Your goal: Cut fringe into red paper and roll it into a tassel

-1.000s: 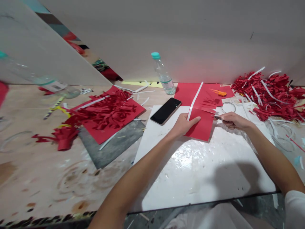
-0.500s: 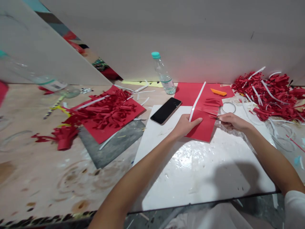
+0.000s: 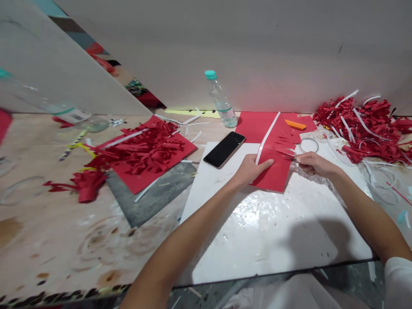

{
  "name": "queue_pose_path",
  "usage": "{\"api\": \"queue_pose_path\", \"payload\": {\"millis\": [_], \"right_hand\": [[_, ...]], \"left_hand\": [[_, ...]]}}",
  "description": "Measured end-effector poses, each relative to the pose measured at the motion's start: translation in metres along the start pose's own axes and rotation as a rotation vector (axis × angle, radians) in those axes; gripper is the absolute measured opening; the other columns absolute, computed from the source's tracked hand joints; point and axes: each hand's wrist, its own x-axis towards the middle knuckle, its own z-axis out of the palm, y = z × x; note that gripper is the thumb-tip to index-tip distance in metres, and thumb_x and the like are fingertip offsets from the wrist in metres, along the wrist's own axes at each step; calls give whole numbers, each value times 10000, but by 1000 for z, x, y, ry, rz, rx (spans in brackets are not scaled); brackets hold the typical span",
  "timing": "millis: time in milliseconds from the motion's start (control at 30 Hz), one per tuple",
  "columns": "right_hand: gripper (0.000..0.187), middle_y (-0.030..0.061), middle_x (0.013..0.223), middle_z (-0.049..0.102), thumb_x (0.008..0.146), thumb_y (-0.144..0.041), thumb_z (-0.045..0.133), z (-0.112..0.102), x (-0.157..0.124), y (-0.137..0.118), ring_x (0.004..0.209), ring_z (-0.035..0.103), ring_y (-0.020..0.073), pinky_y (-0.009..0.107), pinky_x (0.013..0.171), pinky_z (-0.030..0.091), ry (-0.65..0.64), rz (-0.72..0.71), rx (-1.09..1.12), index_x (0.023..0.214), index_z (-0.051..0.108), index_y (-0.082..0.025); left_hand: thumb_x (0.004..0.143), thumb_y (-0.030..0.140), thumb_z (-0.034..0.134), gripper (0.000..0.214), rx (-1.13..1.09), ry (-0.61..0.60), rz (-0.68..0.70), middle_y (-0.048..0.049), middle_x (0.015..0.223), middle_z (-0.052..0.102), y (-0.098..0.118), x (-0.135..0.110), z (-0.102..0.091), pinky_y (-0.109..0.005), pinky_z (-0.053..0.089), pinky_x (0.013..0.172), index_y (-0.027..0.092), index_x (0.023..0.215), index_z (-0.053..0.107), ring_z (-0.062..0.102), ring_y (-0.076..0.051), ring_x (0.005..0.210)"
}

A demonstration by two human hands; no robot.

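A red paper sheet [image 3: 272,174] with a white strip [image 3: 268,135] along its left edge is gripped by my left hand [image 3: 252,168], thumb on top. Its upper right side is cut into narrow fringes. My right hand [image 3: 310,163] is closed around scissors [image 3: 287,156], whose handles are mostly hidden by the fingers. The blades reach in from the paper's right edge. Behind this sheet lies more red paper [image 3: 247,124], with an orange cutter [image 3: 295,125] on top. A clear roll of tape [image 3: 308,145] rests just beyond my right hand.
A white board [image 3: 231,244] lies under my arms, with a phone [image 3: 224,149] at its upper left. A water bottle [image 3: 226,107] stands near the wall. Fringed red paper is heaped at left [image 3: 151,148] and right [image 3: 363,128]. A grey sheet [image 3: 135,210] lies left.
The sheet's fringed upper part and white strip have shifted slightly. Both hands keep nearly the same place, and the scissors still sit at the paper's right edge.
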Motion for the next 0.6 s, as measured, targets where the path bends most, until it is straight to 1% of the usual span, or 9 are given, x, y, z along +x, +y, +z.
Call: {"api": "queue_pose_path", "payload": {"millis": [100, 233, 433, 600], "right_hand": [[413, -95, 538, 203, 865, -441, 619, 0, 0, 1, 436, 132, 49, 229, 414, 101, -5, -12, 3, 636, 370, -204], [428, -96, 520, 207, 856, -446, 634, 0, 1, 3, 431, 137, 50, 232, 413, 103, 24, -38, 6, 628, 362, -205], [405, -99, 512, 210, 844, -459, 645, 0, 2, 4, 432, 136, 50, 232, 419, 106, 50, -31, 2, 643, 411, -196], [449, -95, 516, 219, 841, -456, 646, 1, 3, 5, 432, 140, 46, 230, 413, 105, 26, -29, 5, 603, 361, -201]], "left_hand": [[706, 541, 737, 474, 3, -2, -5, -131, 843, 733, -1, 0, 0, -271, 487, 567, 87, 839, 695, 678, -223, 706], [696, 564, 735, 502, 3, -12, 6, -139, 872, 736, -3, 2, -2, -294, 507, 592, 90, 856, 696, 687, -248, 743], [687, 554, 745, 488, -17, -6, -2, -133, 869, 738, -4, 2, -2, -291, 505, 586, 95, 847, 695, 681, -239, 729], [689, 557, 741, 493, 8, -23, 22, -130, 858, 734, -4, 2, 0, -286, 496, 585, 89, 838, 699, 674, -235, 724]]}}
